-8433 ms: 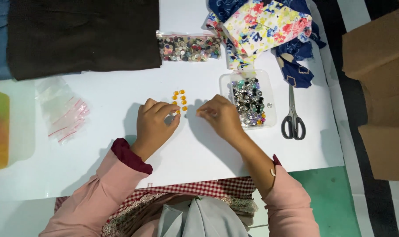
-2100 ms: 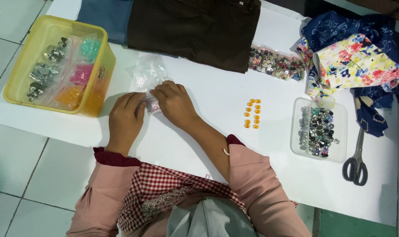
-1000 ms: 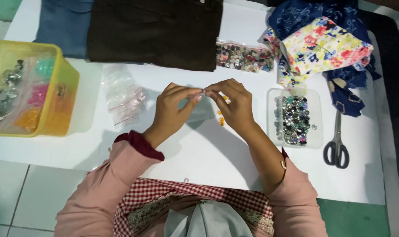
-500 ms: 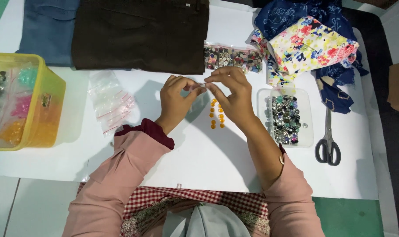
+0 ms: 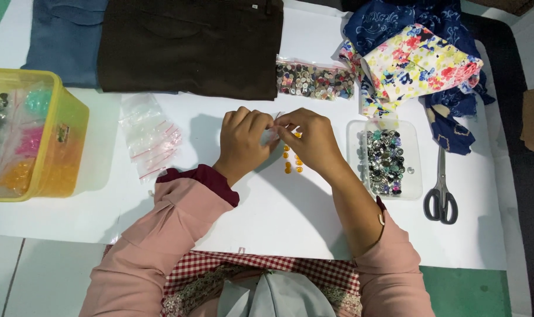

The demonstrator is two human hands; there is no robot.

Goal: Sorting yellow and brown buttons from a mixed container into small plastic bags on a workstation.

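Bag (image 5: 271, 134), small and clear, is pinched between both hands just above the middle of the white surface (image 5: 267, 217). The left hand (image 5: 243, 141) has its grip closed on the bag's left side, fingers curled over it. The right hand (image 5: 311, 138) has its grip closed on the bag's right edge, thumb and forefinger meeting the left hand's fingertips. The bag is mostly hidden by the fingers, so whether anything is inside it I cannot tell.

Orange beads (image 5: 291, 159) lie in a small cluster on the surface, just below the right hand and partly under it. A clear tray (image 5: 412, 188) of silvery buttons sits just to the right of the right wrist. Scissors (image 5: 441, 188) lie beside the tray, handles toward the person. A longer bag of mixed buttons (image 5: 314, 81) lies beyond the hands, touching the edge of a dark brown cloth (image 5: 190, 44). A blue cloth (image 5: 64, 38) lies left of the brown one. Floral fabric (image 5: 420, 64) is heaped at the far right, over dark blue fabric (image 5: 449, 111). Spare clear bags (image 5: 149, 138) with red strips lie to the left of the left hand, apart from it. A yellow box (image 5: 67, 141) holding coloured pieces stands at the left edge.
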